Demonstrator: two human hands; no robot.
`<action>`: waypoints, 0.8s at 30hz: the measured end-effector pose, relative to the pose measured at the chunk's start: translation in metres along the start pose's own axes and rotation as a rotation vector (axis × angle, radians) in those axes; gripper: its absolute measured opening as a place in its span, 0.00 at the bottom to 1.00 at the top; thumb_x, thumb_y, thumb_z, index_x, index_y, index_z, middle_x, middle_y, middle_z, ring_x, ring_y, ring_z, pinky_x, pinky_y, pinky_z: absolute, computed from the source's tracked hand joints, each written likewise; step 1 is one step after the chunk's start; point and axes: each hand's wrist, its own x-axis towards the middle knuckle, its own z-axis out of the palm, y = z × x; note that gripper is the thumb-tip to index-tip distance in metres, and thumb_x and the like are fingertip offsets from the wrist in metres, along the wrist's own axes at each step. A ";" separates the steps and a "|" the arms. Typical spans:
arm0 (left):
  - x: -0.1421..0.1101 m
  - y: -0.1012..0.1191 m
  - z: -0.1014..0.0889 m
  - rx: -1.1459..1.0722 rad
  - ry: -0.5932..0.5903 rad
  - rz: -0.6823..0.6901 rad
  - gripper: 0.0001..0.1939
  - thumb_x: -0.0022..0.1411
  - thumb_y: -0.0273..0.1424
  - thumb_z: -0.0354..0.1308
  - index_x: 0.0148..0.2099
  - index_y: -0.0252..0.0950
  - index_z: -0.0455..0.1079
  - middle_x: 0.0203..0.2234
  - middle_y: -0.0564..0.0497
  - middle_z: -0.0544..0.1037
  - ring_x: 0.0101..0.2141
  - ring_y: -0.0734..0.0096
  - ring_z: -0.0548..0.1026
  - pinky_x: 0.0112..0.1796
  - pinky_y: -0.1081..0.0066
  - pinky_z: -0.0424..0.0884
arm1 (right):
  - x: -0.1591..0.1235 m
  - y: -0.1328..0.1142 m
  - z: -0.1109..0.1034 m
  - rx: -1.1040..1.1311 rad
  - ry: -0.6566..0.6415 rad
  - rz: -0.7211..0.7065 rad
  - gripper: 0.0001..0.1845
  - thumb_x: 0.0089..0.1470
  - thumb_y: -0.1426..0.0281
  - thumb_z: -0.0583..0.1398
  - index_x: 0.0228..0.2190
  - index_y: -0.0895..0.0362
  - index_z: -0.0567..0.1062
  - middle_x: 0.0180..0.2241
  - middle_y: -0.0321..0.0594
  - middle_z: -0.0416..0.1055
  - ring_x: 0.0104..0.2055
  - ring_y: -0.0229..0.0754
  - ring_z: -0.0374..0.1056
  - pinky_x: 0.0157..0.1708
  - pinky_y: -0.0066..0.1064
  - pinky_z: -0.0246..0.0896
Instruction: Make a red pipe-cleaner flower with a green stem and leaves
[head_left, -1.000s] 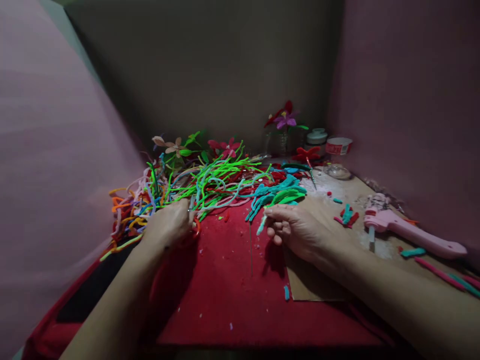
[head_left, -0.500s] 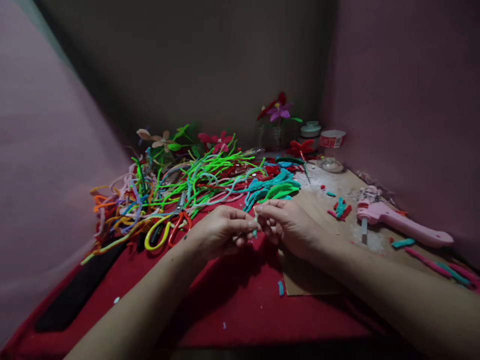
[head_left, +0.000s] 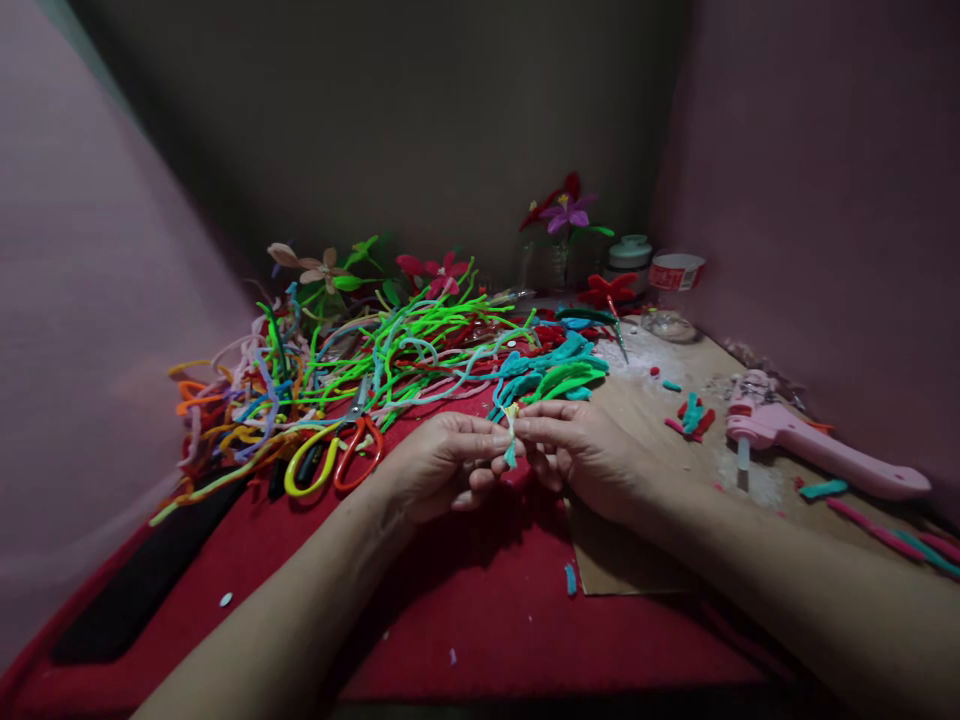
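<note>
Between my two hands is a small flower-centre piece (head_left: 511,437), pale yellow at the top and turquoise at the lower end. My left hand (head_left: 448,462) pinches it from the left with thumb and forefinger. From the right, my right hand (head_left: 581,452) grips the same piece, its other fingers curled beneath. Just beyond the fingertips lie turquoise and green pipe-cleaner petals (head_left: 562,370). Scissors (head_left: 341,450) with one yellow and one red handle rest open-bladed or nearly so, left of my left hand.
A tangled heap of pipe cleaners (head_left: 375,360) covers the back left. On the right, a pink glue gun (head_left: 817,440) lies on a brown board (head_left: 652,430) with coloured scraps. Pipe-cleaner flowers (head_left: 566,212), a jar (head_left: 628,262) and a plastic cup (head_left: 675,285) stand behind.
My fingers have shifted on the small piece, so its pale yellow top and turquoise end show more. The view has turned slightly.
</note>
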 end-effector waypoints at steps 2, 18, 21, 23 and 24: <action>-0.001 0.002 -0.002 0.068 0.060 0.057 0.09 0.50 0.33 0.60 0.26 0.31 0.67 0.13 0.57 0.64 0.12 0.86 0.55 0.12 0.81 0.49 | -0.001 -0.002 0.002 0.013 0.024 0.015 0.09 0.42 0.67 0.62 0.28 0.60 0.71 0.17 0.31 0.62 0.15 0.29 0.55 0.13 0.23 0.49; 0.014 0.000 -0.045 0.038 0.377 0.345 0.09 0.44 0.27 0.62 0.27 0.31 0.65 0.16 0.53 0.70 0.15 0.77 0.67 0.14 0.78 0.59 | 0.004 0.007 0.036 -1.596 0.031 -0.174 0.15 0.51 0.65 0.52 0.26 0.62 0.73 0.26 0.53 0.72 0.29 0.48 0.68 0.27 0.34 0.57; 0.017 -0.003 -0.047 -0.039 0.353 0.367 0.09 0.43 0.24 0.62 0.28 0.31 0.64 0.17 0.53 0.70 0.17 0.78 0.68 0.15 0.78 0.61 | 0.015 0.007 0.043 -1.761 0.009 -0.113 0.15 0.49 0.68 0.52 0.27 0.63 0.75 0.27 0.58 0.73 0.29 0.52 0.70 0.25 0.35 0.56; 0.018 -0.005 -0.048 -0.066 0.343 0.373 0.09 0.42 0.22 0.61 0.29 0.31 0.64 0.17 0.53 0.70 0.17 0.78 0.68 0.15 0.79 0.62 | 0.021 0.007 0.044 -1.795 0.015 -0.076 0.13 0.48 0.70 0.53 0.28 0.63 0.76 0.28 0.58 0.73 0.30 0.53 0.71 0.25 0.34 0.57; 0.018 -0.005 -0.048 -0.073 0.340 0.374 0.10 0.42 0.22 0.61 0.29 0.31 0.64 0.17 0.53 0.70 0.17 0.78 0.68 0.14 0.79 0.62 | 0.023 0.007 0.043 -1.800 0.028 -0.064 0.13 0.48 0.70 0.53 0.29 0.63 0.77 0.28 0.58 0.73 0.31 0.54 0.71 0.26 0.34 0.57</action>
